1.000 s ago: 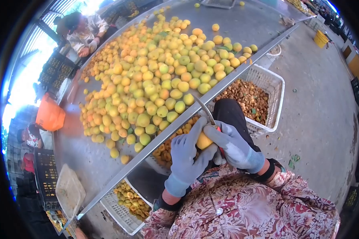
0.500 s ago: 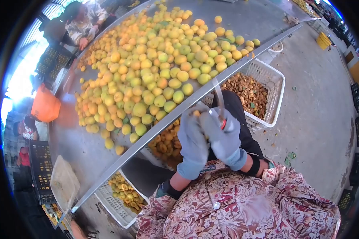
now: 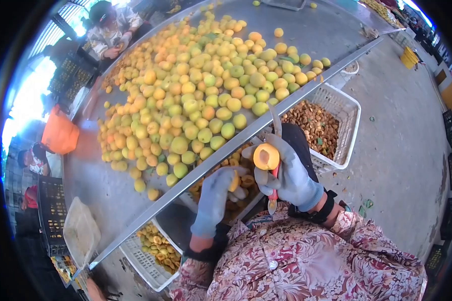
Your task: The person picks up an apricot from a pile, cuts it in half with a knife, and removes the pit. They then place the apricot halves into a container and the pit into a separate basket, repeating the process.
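Note:
Both my hands wear pale grey-blue gloves. In my right hand are a knife with a red handle and an apricot half, its cut face and brown centre turned toward me. The curved knife blade points up, toward the table's metal edge. My left hand, lower and to the left, pinches another apricot half between thumb and fingers. Beneath the hands, partly hidden by them, lie more cut apricot halves. A large heap of whole apricots covers much of the table beyond.
The metal table's raised rim runs diagonally before me. A white crate of brown pits stands at right, and another white crate holds apricot halves at lower left. An orange bag and a person are across the table.
My hands were together around an apricot and have moved apart. The left went down and left with one half; the right now shows the other half's cut face beside the knife.

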A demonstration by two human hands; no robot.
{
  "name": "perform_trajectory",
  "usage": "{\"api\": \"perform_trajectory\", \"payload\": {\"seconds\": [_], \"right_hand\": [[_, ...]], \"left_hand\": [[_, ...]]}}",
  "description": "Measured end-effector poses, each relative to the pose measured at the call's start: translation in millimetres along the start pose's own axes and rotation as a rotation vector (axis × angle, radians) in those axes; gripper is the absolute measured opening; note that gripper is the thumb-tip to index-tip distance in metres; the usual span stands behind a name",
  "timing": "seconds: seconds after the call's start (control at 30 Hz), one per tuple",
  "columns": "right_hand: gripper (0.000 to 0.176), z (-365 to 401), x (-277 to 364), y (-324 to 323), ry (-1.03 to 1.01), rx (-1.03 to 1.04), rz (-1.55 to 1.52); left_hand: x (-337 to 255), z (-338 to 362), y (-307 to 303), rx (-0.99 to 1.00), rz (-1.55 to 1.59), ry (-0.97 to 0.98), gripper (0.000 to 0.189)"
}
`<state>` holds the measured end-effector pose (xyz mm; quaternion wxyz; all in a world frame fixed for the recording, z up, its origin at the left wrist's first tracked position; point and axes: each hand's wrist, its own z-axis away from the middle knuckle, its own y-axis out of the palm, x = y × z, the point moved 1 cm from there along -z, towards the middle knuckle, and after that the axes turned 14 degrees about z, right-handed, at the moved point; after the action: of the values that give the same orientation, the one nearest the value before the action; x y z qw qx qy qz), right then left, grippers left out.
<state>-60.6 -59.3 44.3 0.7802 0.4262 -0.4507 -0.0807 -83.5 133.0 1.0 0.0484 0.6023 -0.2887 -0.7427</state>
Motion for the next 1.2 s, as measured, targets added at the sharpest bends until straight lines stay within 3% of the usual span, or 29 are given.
{"api": "perform_trajectory", "payload": {"seconds": [0.07, 0.13, 0.2, 0.27, 0.33, 0.37, 0.47, 0.6, 0.67, 0.77, 0.87, 0.97, 1.2], "right_hand": [[0.04, 3, 1, 3, -0.022, -0.019, 0.132], [0.039, 1, -3, 5, -0.05, -0.013, 0.137], [0.038, 1, -9, 7, -0.144, -0.056, 0.281], [0.038, -2, -12, 21, -0.181, -0.058, 0.226], [0.039, -10, -12, 35, -0.303, -0.451, 0.071], [0.039, -2, -16, 17, -0.298, -0.303, 0.169], [0.041, 11, -9, 13, -0.22, -0.24, 0.402], [0.043, 24, 5, 16, -0.143, -0.207, 0.461], [0.042, 29, 9, 10, -0.057, -0.326, 0.636], [0.036, 37, 43, 11, -0.294, -0.685, 0.771], [0.033, 43, 67, 6, -0.77, -0.532, 0.502], [0.033, 42, 81, 22, -0.889, -0.419, 0.325], [0.037, 32, 74, 7, -0.857, -0.505, 0.467]], "left_hand": [[-9, 12, 9, -0.309, -1.281, 0.331, 0.054], [-23, 12, 26, -0.326, -1.099, 0.416, 0.059], [-47, 7, 64, -0.136, -0.472, 0.396, 0.06], [-31, -4, 64, -0.063, -0.641, 0.496, 0.06], [-20, -14, 69, -0.066, -0.424, 0.463, 0.063], [-13, -19, 63, -0.074, -0.582, 0.515, 0.065], [-6, -22, 59, -0.119, -0.789, 0.609, 0.065], [-7, -19, 68, -0.076, -0.756, 0.549, 0.062], [-3, -18, 73, -0.158, -0.351, 0.358, 0.057], [-15, -21, 86, -0.17, -0.104, 0.29, 0.049], [-10, -27, 89, -0.157, -0.056, 0.143, 0.044], [-7, -35, 95, -0.087, -0.339, 0.211, 0.047], [7, -47, 97, 0.008, -0.646, 0.467, 0.056]]}}
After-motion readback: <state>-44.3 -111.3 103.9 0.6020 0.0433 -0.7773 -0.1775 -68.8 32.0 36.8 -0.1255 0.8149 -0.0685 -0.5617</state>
